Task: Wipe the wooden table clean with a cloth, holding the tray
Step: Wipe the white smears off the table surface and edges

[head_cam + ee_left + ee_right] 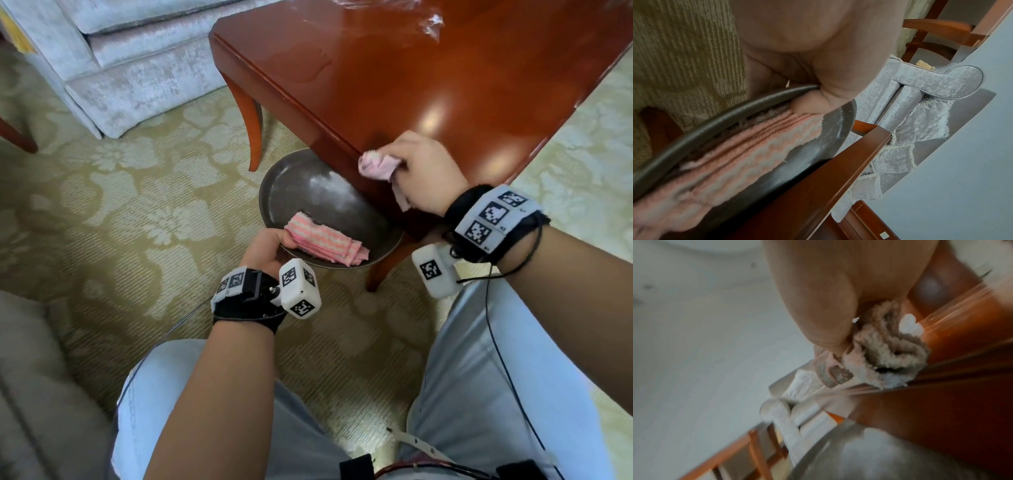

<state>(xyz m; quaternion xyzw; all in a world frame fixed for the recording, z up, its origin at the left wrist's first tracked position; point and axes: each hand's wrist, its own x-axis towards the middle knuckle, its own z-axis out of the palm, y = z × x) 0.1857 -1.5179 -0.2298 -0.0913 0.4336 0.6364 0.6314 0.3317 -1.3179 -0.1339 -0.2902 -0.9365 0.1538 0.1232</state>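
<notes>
Cloth [376, 165] in right hand [428, 174], seemingly at table [428, 68] edge

A pale green-gold carpet [113, 212] with a large floral pattern covers the floor. At the far left stands a sofa [137, 65] in silvery grey velvet-like fabric, its rolled arm [953, 81] and a fringed cushion [920, 118] in the same fabric showing in the left wrist view against a plain light wall [962, 162]. A dark wooden chair frame [937, 35] stands beyond the sofa by the wall, and soft light falls over the room, giving bright reflections on polished wood.
</notes>
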